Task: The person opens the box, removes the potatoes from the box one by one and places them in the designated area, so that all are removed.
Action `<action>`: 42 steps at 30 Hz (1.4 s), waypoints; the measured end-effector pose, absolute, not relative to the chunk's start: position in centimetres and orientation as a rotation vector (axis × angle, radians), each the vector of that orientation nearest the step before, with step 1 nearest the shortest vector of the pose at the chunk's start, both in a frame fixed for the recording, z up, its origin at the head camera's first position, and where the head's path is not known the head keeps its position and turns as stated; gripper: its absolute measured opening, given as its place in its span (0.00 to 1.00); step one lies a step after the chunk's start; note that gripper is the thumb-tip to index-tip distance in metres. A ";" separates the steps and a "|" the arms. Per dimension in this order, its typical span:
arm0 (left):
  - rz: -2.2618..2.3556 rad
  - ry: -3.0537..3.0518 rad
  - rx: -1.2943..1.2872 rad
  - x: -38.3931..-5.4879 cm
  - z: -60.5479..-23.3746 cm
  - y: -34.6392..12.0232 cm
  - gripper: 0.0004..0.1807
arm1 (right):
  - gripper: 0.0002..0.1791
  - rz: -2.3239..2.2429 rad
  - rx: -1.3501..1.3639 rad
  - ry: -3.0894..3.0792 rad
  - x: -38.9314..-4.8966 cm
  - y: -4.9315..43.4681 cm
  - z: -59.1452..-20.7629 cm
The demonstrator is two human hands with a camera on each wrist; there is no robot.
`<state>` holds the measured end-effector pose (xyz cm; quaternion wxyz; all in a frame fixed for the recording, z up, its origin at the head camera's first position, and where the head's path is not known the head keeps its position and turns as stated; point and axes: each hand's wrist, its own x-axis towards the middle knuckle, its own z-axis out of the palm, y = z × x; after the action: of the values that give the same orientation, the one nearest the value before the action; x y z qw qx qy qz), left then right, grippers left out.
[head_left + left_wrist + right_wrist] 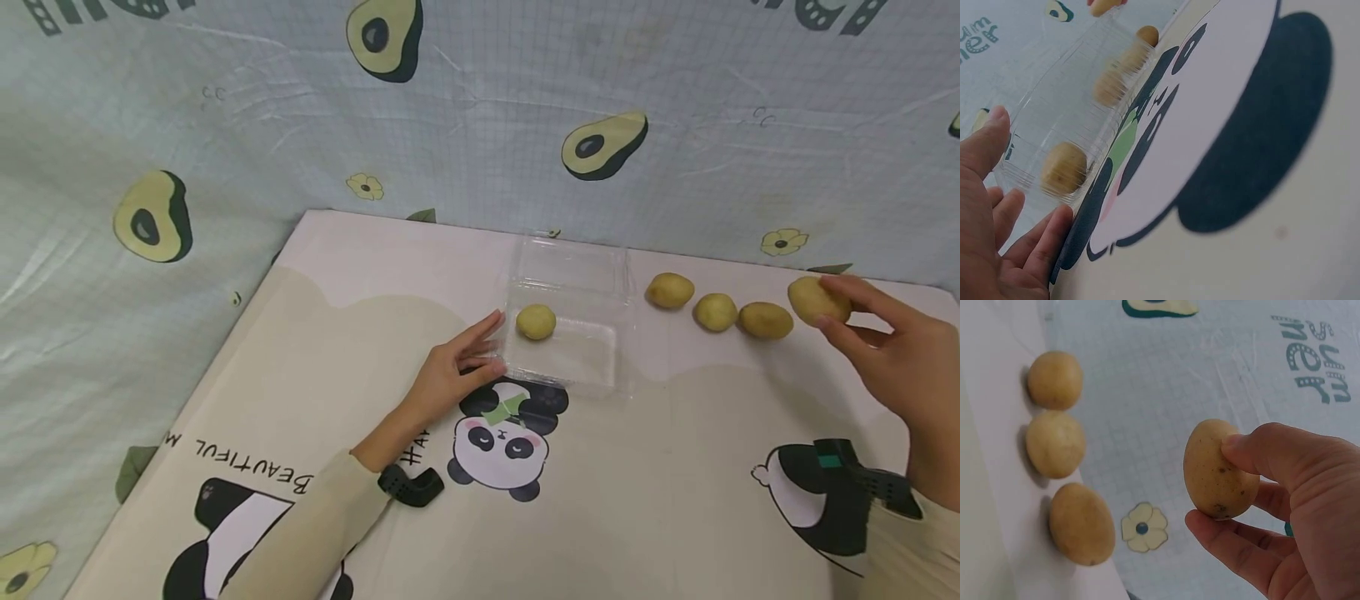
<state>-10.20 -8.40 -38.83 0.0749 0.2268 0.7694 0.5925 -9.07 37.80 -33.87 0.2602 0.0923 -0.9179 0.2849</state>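
Note:
A potato [819, 302] is pinched between the thumb and fingers of my right hand [900, 350], raised off the table at the right; dark specks show on this potato [1216, 469] in the right wrist view. My left hand [450, 371] lies at the left side of a clear plastic container [577, 354], its extended fingers touching or nearly touching the wall. The container's lid [566, 265] is folded back toward the wall. One potato [536, 322] sits inside at the left; in the left wrist view this potato [1064, 169] shows through the plastic.
Between the container and my right hand, three loose potatoes lie in a row: a left one [670, 290], a middle one [715, 312] and a right one [765, 320]. The table [637, 500] has a panda-print cover. Behind it hangs an avocado-print cloth [480, 142].

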 end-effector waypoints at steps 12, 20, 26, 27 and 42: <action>1.784 2.308 0.681 -11.4 -41.7 -8.6 0.39 | 0.23 0.823 0.013 -2.538 -9.3 41.0 -36.6; 1.789 2.318 0.691 -11.7 -42.6 -8.7 0.39 | 0.25 0.753 -0.141 -2.625 -9.5 42.2 -38.0; 1.788 2.318 0.687 -11.7 -42.5 -8.7 0.39 | 0.27 0.650 -0.253 -2.739 -9.6 42.6 -38.6; 1.787 2.316 0.683 -11.6 -42.5 -8.7 0.39 | 0.27 0.635 -0.258 -2.749 -9.7 42.7 -38.7; 1.787 2.319 0.682 -11.6 -42.4 -8.7 0.39 | 0.27 0.604 -0.247 -2.849 -10.1 42.2 -38.9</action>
<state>-11.58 -8.71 -42.38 0.0677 0.2264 0.7696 0.5932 -10.06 42.21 -38.95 0.1090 -0.0840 -0.9690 0.2053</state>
